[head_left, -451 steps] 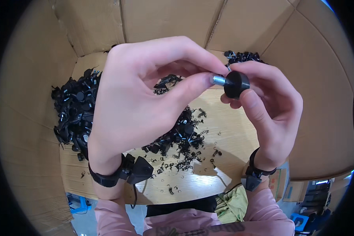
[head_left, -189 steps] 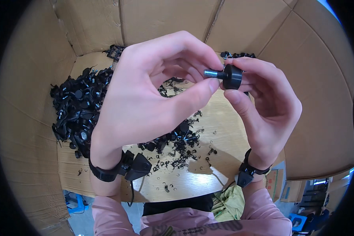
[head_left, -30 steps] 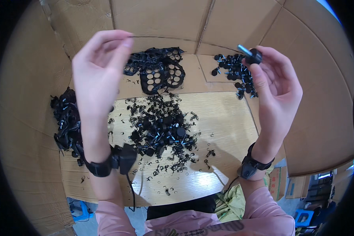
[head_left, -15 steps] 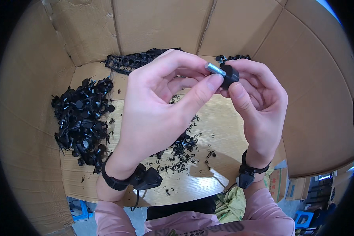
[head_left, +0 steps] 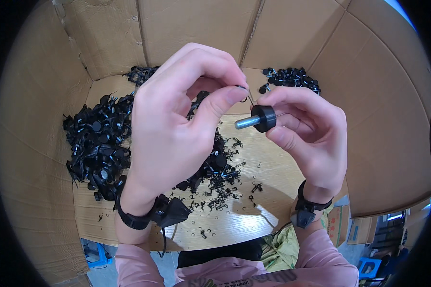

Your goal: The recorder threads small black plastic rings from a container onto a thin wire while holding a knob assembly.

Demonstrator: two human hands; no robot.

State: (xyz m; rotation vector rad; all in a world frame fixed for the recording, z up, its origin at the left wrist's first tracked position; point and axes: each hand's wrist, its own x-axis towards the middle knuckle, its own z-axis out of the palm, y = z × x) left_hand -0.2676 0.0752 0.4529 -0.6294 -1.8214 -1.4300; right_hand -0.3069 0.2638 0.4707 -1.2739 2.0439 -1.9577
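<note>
Currently | black-headed bolt [head_left: 262,119] between left hand [head_left: 172,115] and right hand [head_left: 321,136] | right pinching its head | left pinching small dark curl [head_left: 244,100]

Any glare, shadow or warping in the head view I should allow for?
Head view: bright glare on the table near its front edge; head view: a shadow beside the right hand's wrist; head view: cardboard edges bow near the black rim; head view: the bolt looks reasonably sharp.
</note>
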